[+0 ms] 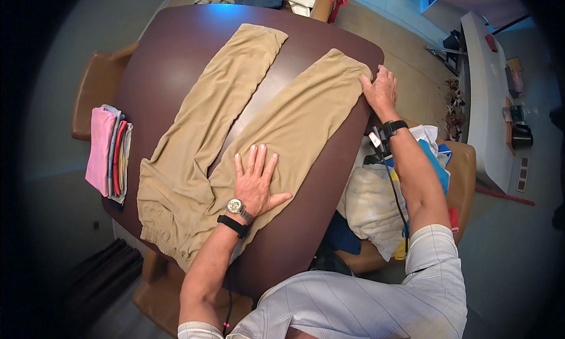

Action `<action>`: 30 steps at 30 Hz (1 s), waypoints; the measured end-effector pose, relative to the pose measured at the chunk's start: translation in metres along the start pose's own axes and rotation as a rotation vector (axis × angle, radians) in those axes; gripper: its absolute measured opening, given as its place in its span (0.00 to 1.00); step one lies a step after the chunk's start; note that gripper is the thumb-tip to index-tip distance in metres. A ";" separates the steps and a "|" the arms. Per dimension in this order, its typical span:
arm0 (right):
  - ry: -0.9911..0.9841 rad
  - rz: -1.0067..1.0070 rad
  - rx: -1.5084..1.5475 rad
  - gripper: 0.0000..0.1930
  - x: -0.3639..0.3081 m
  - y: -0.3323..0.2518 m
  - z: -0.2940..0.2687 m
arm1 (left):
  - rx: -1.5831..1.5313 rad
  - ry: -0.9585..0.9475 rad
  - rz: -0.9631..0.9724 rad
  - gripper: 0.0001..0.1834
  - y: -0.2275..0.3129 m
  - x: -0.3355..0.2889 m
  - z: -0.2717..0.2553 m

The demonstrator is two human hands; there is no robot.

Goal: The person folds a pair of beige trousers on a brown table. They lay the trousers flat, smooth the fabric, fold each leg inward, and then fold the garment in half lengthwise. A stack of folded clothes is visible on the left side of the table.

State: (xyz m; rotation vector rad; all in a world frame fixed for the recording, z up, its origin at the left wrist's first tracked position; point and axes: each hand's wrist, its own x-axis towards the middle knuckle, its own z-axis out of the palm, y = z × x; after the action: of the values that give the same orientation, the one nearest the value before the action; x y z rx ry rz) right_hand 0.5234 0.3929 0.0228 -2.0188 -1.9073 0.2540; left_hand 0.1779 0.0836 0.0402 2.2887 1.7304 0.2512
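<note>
We had the tan trousers [265, 133] spread on the worktop [323, 203], laid out but not yet folded, with a folded stack [103, 153] at the left edge and loose clothes [374, 203] on a chair [465, 174] beyond the right. Our left hand [256, 186] lay open and flat on one leg; whether our right hand [381, 93] pinched its cuff [353, 68], we could not tell. The waistband [156, 224] faced the near left corner, the long axis slanting toward the far right.

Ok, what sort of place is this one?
Probably a home dining area: a dark table, brown chairs around it, and a stack of folded fabrics at its left edge.
</note>
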 end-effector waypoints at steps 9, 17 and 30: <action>-0.197 0.285 0.320 0.15 0.025 0.004 0.001 | 0.012 -0.040 -0.001 0.64 0.000 0.000 -0.003; -0.051 0.285 0.986 0.11 0.026 -0.013 0.001 | 0.029 -0.055 0.000 0.65 0.000 0.000 -0.005; 0.123 0.308 0.954 0.15 0.052 -0.004 0.010 | -0.041 -0.062 -0.003 0.50 -0.005 0.000 -0.004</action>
State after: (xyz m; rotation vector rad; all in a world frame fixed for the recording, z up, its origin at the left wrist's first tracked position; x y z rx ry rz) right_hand 0.5203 0.4460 0.0210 -1.5642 -1.0438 0.8923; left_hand 0.1720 0.0854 0.0425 2.2405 1.6830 0.2105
